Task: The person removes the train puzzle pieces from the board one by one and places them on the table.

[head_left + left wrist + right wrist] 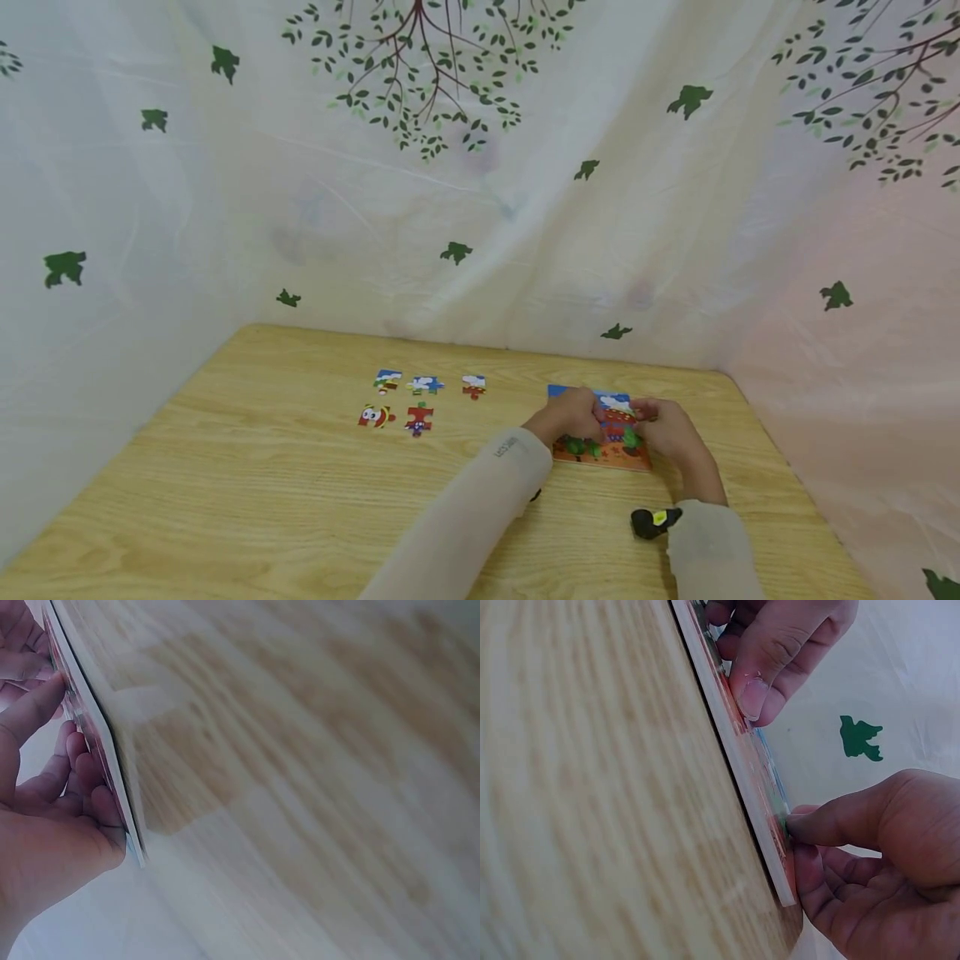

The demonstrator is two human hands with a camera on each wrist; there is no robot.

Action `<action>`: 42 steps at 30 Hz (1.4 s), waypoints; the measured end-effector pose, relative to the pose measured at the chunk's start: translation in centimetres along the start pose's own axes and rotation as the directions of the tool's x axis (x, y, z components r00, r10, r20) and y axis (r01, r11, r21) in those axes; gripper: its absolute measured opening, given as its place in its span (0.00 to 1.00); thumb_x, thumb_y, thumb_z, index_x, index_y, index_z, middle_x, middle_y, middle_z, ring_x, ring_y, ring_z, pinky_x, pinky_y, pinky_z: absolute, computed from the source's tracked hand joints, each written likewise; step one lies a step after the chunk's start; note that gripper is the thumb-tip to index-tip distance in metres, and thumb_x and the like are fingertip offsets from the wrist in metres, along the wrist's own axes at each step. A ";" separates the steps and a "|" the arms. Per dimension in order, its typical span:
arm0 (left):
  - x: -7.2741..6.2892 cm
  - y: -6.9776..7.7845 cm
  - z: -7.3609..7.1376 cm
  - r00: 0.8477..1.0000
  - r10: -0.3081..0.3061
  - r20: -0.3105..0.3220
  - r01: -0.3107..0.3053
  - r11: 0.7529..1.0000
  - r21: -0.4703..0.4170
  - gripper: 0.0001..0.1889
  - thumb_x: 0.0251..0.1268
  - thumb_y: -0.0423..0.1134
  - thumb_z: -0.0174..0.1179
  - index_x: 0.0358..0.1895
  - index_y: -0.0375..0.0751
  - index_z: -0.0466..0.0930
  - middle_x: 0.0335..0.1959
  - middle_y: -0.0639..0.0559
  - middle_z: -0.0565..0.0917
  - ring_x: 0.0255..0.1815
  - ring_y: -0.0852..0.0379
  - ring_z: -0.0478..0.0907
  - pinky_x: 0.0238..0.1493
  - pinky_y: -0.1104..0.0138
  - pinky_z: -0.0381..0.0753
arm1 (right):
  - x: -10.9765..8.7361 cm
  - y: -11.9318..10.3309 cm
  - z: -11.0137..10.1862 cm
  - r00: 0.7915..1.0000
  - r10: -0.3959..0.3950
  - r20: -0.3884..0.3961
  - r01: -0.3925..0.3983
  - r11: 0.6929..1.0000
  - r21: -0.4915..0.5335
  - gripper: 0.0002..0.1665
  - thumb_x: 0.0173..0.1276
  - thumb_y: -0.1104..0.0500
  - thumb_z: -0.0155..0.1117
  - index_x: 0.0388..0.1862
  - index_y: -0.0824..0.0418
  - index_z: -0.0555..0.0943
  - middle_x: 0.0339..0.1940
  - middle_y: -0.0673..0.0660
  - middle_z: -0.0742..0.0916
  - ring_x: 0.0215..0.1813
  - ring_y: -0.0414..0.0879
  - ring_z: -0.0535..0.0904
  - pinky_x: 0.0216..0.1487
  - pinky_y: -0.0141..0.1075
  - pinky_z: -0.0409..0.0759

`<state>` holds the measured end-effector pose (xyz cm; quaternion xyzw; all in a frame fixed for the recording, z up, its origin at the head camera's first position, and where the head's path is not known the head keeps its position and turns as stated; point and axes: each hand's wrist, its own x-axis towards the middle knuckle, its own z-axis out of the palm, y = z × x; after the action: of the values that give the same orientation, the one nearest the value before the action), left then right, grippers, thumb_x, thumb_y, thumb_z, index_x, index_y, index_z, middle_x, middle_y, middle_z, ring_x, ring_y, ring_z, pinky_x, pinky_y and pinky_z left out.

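Note:
A thin jigsaw puzzle board (611, 455) lies at the right of the table in the head view, printed with blue sky, a red train-like shape and orange ground. My left hand (576, 414) rests on its middle, fingers bent and the thumb pressing the picture, seen also in the right wrist view (791, 649). Whether a piece is between those fingers is hidden. At the board's right edge my right hand (667, 429) pinches the rim between thumb and fingers. In the right wrist view the right thumb (840, 821) lies over that board edge.
Several loose jigsaw pieces lie left of the board on the wooden table (262, 467), among them a piece with eyes (373, 416) and a red piece (420, 417). A white curtain (375, 233) with leaf prints surrounds the table. A black wrist device (651, 522) sits by the right sleeve.

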<state>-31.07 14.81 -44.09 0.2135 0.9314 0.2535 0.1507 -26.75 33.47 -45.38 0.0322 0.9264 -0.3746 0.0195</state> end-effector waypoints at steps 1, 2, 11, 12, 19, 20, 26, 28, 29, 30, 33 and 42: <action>0.1 0.0 0.1 1.000 0.001 0.000 -0.001 1.000 0.004 0.12 0.55 0.48 0.78 0.39 0.53 0.87 0.39 0.65 0.84 0.40 0.63 0.79 0.52 0.65 0.78 | 0.0 0.0 0.0 1.000 0.000 0.000 0.000 1.000 0.002 0.25 0.70 0.70 0.57 0.66 0.75 0.75 0.56 0.72 0.82 0.56 0.61 0.78 0.53 0.51 0.79; 0.2 0.0 0.1 1.000 0.000 0.000 0.000 1.000 0.008 0.12 0.55 0.49 0.78 0.40 0.54 0.87 0.40 0.65 0.84 0.41 0.63 0.80 0.54 0.64 0.78 | 0.0 0.0 0.0 1.000 -0.001 0.001 0.001 1.000 0.003 0.25 0.70 0.70 0.56 0.66 0.75 0.75 0.56 0.72 0.82 0.56 0.61 0.78 0.53 0.52 0.79; 0.6 0.0 0.3 0.999 -0.036 0.002 0.036 0.999 0.012 0.14 0.56 0.50 0.78 0.44 0.55 0.88 0.44 0.67 0.85 0.51 0.62 0.81 0.67 0.59 0.70 | 0.1 0.2 0.0 1.000 0.005 0.002 -0.005 1.000 0.000 0.25 0.71 0.69 0.55 0.66 0.74 0.75 0.57 0.71 0.81 0.56 0.60 0.77 0.55 0.51 0.77; 0.6 0.0 0.3 0.999 -0.036 0.001 0.036 0.999 0.008 0.14 0.55 0.50 0.78 0.43 0.55 0.88 0.44 0.67 0.85 0.51 0.62 0.81 0.67 0.59 0.69 | 0.1 0.2 -0.1 1.000 0.002 0.004 -0.002 1.000 0.008 0.25 0.71 0.69 0.55 0.66 0.74 0.75 0.56 0.71 0.81 0.55 0.60 0.77 0.54 0.51 0.77; 0.5 0.2 0.1 0.999 -0.044 0.001 0.044 0.999 -0.013 0.12 0.56 0.48 0.78 0.43 0.55 0.89 0.43 0.67 0.86 0.47 0.62 0.81 0.63 0.60 0.74 | 0.1 0.2 -0.2 1.000 -0.001 0.015 0.000 0.999 0.053 0.26 0.71 0.70 0.54 0.67 0.76 0.73 0.54 0.69 0.81 0.54 0.58 0.75 0.51 0.45 0.77; 0.5 0.3 0.1 0.999 -0.049 0.001 0.049 0.999 -0.015 0.12 0.55 0.48 0.78 0.42 0.55 0.89 0.43 0.67 0.86 0.47 0.62 0.81 0.62 0.61 0.74 | 0.1 0.2 -0.2 1.000 -0.002 0.017 0.001 0.999 0.053 0.26 0.71 0.70 0.55 0.67 0.76 0.73 0.54 0.69 0.81 0.54 0.58 0.75 0.50 0.45 0.77; 0.5 0.5 0.2 0.997 -0.074 -0.011 0.074 0.996 -0.045 0.11 0.55 0.47 0.79 0.40 0.54 0.90 0.40 0.66 0.86 0.43 0.63 0.82 0.53 0.65 0.80 | 0.2 0.3 -0.1 1.000 0.009 0.012 -0.009 0.998 0.056 0.27 0.70 0.70 0.54 0.68 0.75 0.73 0.55 0.69 0.81 0.55 0.59 0.75 0.51 0.45 0.77; 0.5 0.5 0.2 0.997 -0.079 -0.020 0.078 0.995 -0.058 0.09 0.55 0.46 0.79 0.38 0.54 0.90 0.39 0.65 0.86 0.42 0.63 0.81 0.53 0.65 0.80 | 0.2 0.4 -0.1 1.000 0.011 0.011 -0.012 0.998 0.056 0.27 0.70 0.70 0.54 0.67 0.75 0.73 0.55 0.69 0.81 0.55 0.59 0.75 0.51 0.46 0.76; 0.5 0.5 0.2 0.997 -0.079 -0.024 0.077 0.995 -0.069 0.08 0.55 0.45 0.78 0.37 0.54 0.89 0.39 0.65 0.85 0.41 0.63 0.81 0.52 0.65 0.81 | 0.2 0.4 -0.1 1.000 0.013 0.009 -0.014 0.998 0.057 0.27 0.70 0.70 0.54 0.67 0.75 0.74 0.55 0.69 0.81 0.55 0.59 0.75 0.51 0.45 0.76; 0.5 0.5 0.2 0.997 -0.079 -0.027 0.076 0.994 -0.081 0.08 0.56 0.44 0.78 0.36 0.53 0.89 0.39 0.64 0.85 0.41 0.63 0.80 0.52 0.65 0.81 | 0.2 0.4 -0.1 1.000 0.014 0.008 -0.014 0.998 0.056 0.27 0.70 0.70 0.54 0.67 0.75 0.74 0.54 0.69 0.81 0.55 0.59 0.75 0.50 0.45 0.76; 0.4 0.5 0.2 0.997 -0.075 -0.034 0.071 0.991 -0.113 0.07 0.56 0.41 0.78 0.34 0.52 0.88 0.38 0.63 0.85 0.39 0.62 0.80 0.49 0.65 0.81 | 0.2 0.4 -0.1 1.000 0.018 0.006 -0.018 0.998 0.055 0.27 0.69 0.70 0.55 0.67 0.75 0.74 0.53 0.68 0.81 0.54 0.58 0.75 0.49 0.43 0.76; 0.5 0.7 0.3 0.995 -0.091 -0.037 0.084 0.983 -0.166 0.09 0.55 0.38 0.78 0.37 0.50 0.88 0.36 0.61 0.85 0.33 0.62 0.78 0.38 0.67 0.81 | 0.2 0.3 -0.2 1.000 0.021 0.010 -0.021 0.998 0.057 0.27 0.69 0.70 0.55 0.67 0.76 0.74 0.54 0.69 0.81 0.54 0.59 0.75 0.49 0.44 0.77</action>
<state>-31.12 15.69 -44.10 0.1536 0.9189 0.3270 0.1582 -26.97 33.84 -45.49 0.0406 0.9148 -0.4009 0.0270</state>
